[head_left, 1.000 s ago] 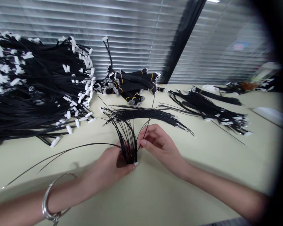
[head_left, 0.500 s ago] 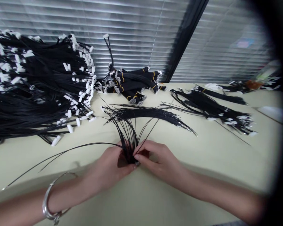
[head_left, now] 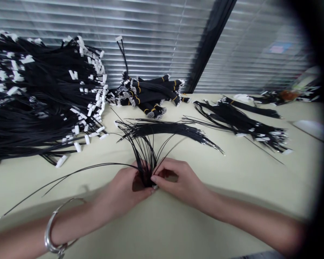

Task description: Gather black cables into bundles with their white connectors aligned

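Observation:
A bundle of thin black wires [head_left: 145,153] fans upward and away from my hands in the middle of the view. My left hand [head_left: 126,181] is closed around the lower end of this bundle. Two long wires [head_left: 78,168] trail from it far to the left. At the right side of the bundle, my right hand [head_left: 175,178] pinches a black wire between thumb and forefinger. A small pale bit shows by the left thumb tip, too small to name. The wires' lower ends are mostly hidden by my fingers.
Just beyond my hands lies a loose row of black wires [head_left: 167,128]. A large pile of black cables with white connectors [head_left: 40,93] fills the left. Taped wire bundles [head_left: 153,91] lie against the window blinds [head_left: 151,32]; more cables [head_left: 245,124] lie at the right.
The view has shifted slightly. Both hands keep nearly the same pose at the bundle, and my right thumb and forefinger remain pinched together.

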### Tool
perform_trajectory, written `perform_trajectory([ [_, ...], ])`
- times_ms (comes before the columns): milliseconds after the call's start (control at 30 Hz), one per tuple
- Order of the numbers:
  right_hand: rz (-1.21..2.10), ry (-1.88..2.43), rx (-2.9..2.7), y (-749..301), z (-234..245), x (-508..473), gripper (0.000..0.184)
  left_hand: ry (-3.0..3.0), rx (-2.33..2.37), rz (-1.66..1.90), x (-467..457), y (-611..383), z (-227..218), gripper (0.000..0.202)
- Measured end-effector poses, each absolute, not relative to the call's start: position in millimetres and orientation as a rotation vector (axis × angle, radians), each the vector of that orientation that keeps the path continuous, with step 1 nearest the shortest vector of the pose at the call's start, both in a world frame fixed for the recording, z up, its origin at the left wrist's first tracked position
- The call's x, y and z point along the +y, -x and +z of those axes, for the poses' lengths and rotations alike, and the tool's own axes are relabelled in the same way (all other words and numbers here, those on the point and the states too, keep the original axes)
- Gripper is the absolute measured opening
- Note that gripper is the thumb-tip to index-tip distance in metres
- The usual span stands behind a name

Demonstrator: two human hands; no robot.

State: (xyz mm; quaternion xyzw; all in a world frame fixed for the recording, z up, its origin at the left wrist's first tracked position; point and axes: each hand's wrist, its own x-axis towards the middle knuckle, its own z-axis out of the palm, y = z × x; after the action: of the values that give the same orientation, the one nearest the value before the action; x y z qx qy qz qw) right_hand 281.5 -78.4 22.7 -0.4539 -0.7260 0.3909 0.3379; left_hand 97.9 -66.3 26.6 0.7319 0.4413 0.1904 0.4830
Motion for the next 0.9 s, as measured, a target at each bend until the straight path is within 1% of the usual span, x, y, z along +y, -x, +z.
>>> perform_trajectory([
  [200, 0.993, 1.239, -1.921, -283, 26, -75, 0.009, -1.768, 1.107, 0.481, -68, -98, 26, 0.021],
  [367, 0.965, 1.254, -1.983, -285, 29, -73, 0.008, -1.774, 1.099, 0.518, -69, -97, 26, 0.019],
  [500, 0.967, 1.246, -2.038, -287, 32, -72, 0.009, -1.762, 1.087, 0.541, -69, -97, 26, 0.023],
  [900, 0.968, 1.227, -2.100, -285, 38, -75, 0.012, -1.742, 1.060, 0.543, -68, -97, 24, 0.024],
])
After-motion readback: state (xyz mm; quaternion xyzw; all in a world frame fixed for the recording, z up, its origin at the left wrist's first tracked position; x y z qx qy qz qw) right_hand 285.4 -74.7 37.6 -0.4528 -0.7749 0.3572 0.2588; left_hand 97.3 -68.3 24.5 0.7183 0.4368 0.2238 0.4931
